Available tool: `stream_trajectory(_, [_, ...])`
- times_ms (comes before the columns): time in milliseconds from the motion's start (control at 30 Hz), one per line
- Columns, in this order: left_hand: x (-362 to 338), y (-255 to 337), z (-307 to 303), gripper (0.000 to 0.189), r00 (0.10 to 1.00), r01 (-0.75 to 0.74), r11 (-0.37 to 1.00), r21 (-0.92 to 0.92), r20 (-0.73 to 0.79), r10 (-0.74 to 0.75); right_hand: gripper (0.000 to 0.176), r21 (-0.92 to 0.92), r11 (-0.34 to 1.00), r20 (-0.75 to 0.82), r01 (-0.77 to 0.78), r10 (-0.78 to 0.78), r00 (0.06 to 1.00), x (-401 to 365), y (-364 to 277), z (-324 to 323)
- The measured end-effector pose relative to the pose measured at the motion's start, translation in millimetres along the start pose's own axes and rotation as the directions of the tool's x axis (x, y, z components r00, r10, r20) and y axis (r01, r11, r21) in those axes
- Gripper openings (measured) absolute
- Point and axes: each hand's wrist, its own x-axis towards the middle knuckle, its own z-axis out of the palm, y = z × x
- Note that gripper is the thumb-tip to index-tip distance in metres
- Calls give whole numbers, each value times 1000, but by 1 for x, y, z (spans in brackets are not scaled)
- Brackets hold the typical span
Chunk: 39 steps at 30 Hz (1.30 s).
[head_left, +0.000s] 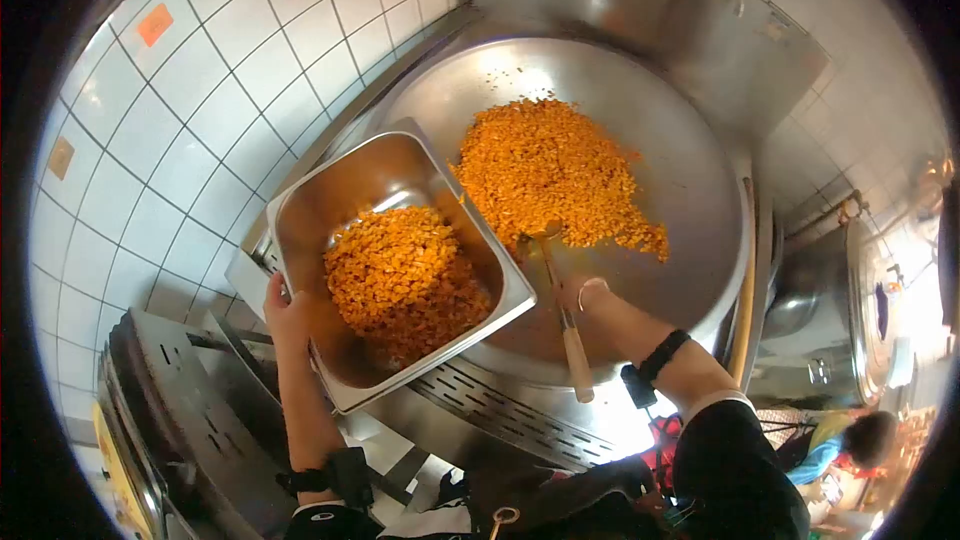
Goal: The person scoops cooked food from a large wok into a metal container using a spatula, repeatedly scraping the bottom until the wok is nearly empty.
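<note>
The left hand (288,312) is holding the pan (505,312) by its outer wall, on the side away from the wok (690,140); its fingers are curling up to the rim, and how far the grip is closing underneath is hidden. The right hand (580,296), over the near part of the wok, is closing around the shaft of the ladle (576,365), though its fingertips are hard to make out. The ladle's head is sitting at the near edge of the heap (550,165), and its pale handle end is pointing out over the wok's near rim.

The pan is overlapping the wok's left side, its open top facing the camera; whether it is touching the rim cannot be told. Inside it, orange bits (390,255) are covering much of the bottom. The heap, of similar orange bits, is spreading from the wok's middle toward its far side, with a few loose bits lying beyond it.

Just outside the wok's near rim, a slotted strip (490,402) is curving along. A wooden pole (745,290) is leaning beside the wok's right side, and a steel vessel (810,320) is standing farther right. White tiles (215,75) are covering the wall left of the wok. Well apart, at the lower right, another person (868,438) is showing.
</note>
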Motion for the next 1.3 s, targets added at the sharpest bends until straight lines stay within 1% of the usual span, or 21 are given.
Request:
stream_trajectory(33, [-6, 10, 2, 49, 1000, 1, 1000, 7, -14, -1, 23, -89, 987, -291, 135, -156, 944, 1, -5, -9])
stream_trajectory(100, [-15, 27, 7, 46, 997, 46, 995, 85, -62, -41, 23, 39, 993, -258, 108, -94, 962, 5, -23, -45])
stream_trajectory(167, [-13, 19, 9, 45, 997, 39, 999, 9, -70, -39, 23, 419, 765, -582, 489, -187, 791, 5, -43, -68])
stream_trajectory(200, [-11, 15, 8, 44, 998, 26, 999, -41, -51, -28, 24, 425, 674, -684, 604, -197, 702, -9, -58, -82])
stream_trajectory(233, [-11, 11, 8, 42, 999, 10, 996, -90, -32, -13, 25, 412, 572, -776, 709, -187, 602, -25, -73, -95])
stream_trajectory(267, [-13, 15, 8, 42, 999, 17, 996, -91, -37, -21, 25, 413, 574, -771, 707, -193, 607, -33, -82, -103])
stream_trajectory(333, [-17, 30, 8, 41, 1000, 14, 998, -59, 23, -13, 26, 43, 592, -880, 805, -359, 311, -44, -97, -112])
stream_trajectory(467, [-12, 17, 6, 40, 999, -32, 999, -30, -10, 32, 19, -72, 625, -790, 777, -511, 338, -62, -108, -97])
stream_trajectory(567, [-13, 14, 4, 44, 999, -36, 999, -24, -11, 35, 14, 11, 445, -855, 896, -460, 239, -72, -107, -99])
stream_trajectory(600, [-10, 11, 2, 45, 999, -37, 999, -11, 5, 37, 13, 41, 461, -897, 887, -373, 235, -71, -102, -98])
stream_trajectory(700, [-11, 15, 4, 46, 1000, -13, 1000, -17, 8, 14, 9, 208, 513, -921, 833, -183, 343, -75, -79, -96])
stream_trajectory(767, [-11, 15, 8, 46, 1000, 11, 999, -37, 8, -11, 14, 418, 651, -810, 634, -50, 585, -74, -49, -76])
stream_trajectory(833, [-3, -1, 4, 49, 998, -28, 999, 45, -57, 31, 24, 134, 969, -652, 209, -73, 755, -54, -14, -28])
stream_trajectory(900, [-1, -3, 3, 50, 1000, -6, 995, 102, -14, 7, 33, 33, 999, -242, 29, -20, 970, -92, -21, -19])
stream_trajectory(933, [-8, 10, 7, 50, 999, 1, 1000, 28, -41, 1, 33, 43, 999, -238, 18, -8, 971, -90, -16, -7])
stream_trajectory(1000, [-7, 12, 6, 49, 999, 13, 1000, 19, -47, -13, 27, 564, 787, 251, -250, 125, 960, -68, -1, 23])
stream_trajectory(1033, [-7, 12, 5, 49, 999, 6, 1000, 24, -37, -5, 27, 575, 779, 249, -251, 125, 960, -58, 4, 35])
stream_trajectory(1100, [-8, 13, 4, 48, 999, 30, 1000, 1, -42, -30, 23, 900, 369, 227, -234, 62, 972, -33, 15, 54])
stream_trajectory(1133, [-7, 11, 2, 48, 999, 20, 1000, 4, -33, -20, 23, 905, 358, 222, -229, 63, 973, -12, 23, 63])
stream_trajectory(1200, [-4, 4, 0, 47, 999, 14, 1000, 5, -34, -14, 19, 877, 472, -38, -90, 255, 966, 28, 35, 73])
stream_trajectory(1300, [-13, 22, 6, 45, 1000, 10, 998, -67, 16, -9, 16, 806, 555, 64, -208, 268, 961, 48, 26, 12])
